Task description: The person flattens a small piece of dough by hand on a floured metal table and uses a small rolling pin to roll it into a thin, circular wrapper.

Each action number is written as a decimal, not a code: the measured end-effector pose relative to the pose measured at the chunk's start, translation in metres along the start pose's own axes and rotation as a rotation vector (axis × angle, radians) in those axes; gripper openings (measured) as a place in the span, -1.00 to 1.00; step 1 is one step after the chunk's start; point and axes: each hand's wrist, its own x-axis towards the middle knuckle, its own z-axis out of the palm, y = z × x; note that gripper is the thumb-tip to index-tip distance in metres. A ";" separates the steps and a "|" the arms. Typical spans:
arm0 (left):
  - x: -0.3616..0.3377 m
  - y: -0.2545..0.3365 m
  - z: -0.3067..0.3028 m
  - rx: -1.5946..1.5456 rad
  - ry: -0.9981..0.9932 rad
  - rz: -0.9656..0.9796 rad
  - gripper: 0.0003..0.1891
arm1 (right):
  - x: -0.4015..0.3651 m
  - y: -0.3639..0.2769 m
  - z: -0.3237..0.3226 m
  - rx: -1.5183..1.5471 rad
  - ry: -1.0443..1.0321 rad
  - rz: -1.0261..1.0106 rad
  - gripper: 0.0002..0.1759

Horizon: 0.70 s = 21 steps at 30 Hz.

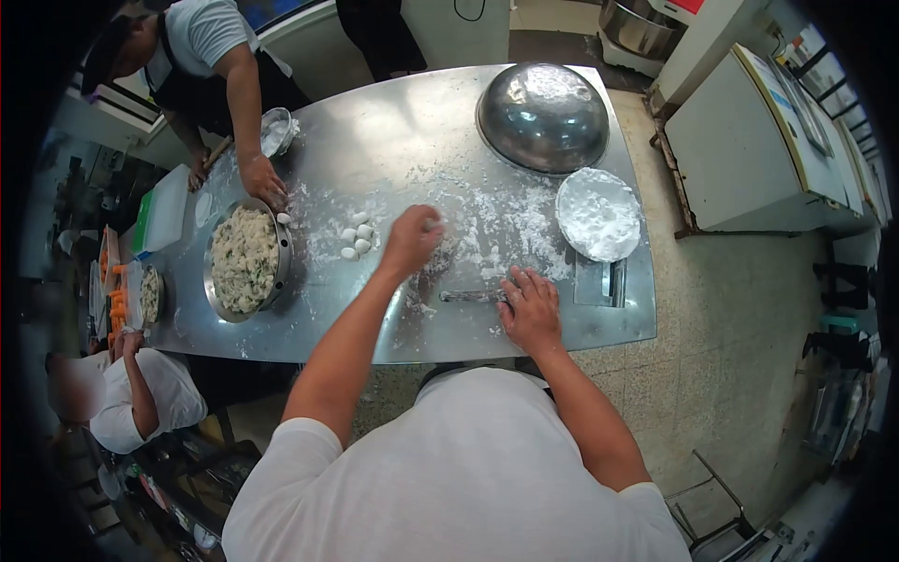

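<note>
My left hand (410, 244) is closed over the middle of the table, with a pale piece of dough (433, 225) showing at its fingertips. Several small white dough balls (356, 236) lie in a cluster to its left. Fingers stretched out, my right hand (532, 311) rests on the tabletop near the front edge. Beside its thumb is one end of a short, shiny rod (468, 296) lying crosswise. Loose white flour (487, 225) is spread over the metal table (375, 122) around both hands.
A bowl of flour (599, 215) stands at the right, below an upturned metal bowl (543, 117). At left sits a steel bowl of chunky filling (245, 262). A co-worker's hand (262, 183) reaches beside it; another person (150, 393) stands at the lower left.
</note>
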 end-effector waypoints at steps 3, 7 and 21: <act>0.026 0.050 0.055 -0.216 0.047 0.002 -0.76 | 0.000 0.001 -0.001 -0.001 0.000 -0.014 -0.55; 0.054 0.078 0.099 -0.191 -0.129 0.030 -0.76 | 0.001 0.000 0.000 0.004 -0.008 -0.008 -0.56; 0.060 0.081 0.125 -0.041 -0.309 0.025 -0.71 | -0.001 0.001 0.003 0.047 -0.019 0.002 -0.62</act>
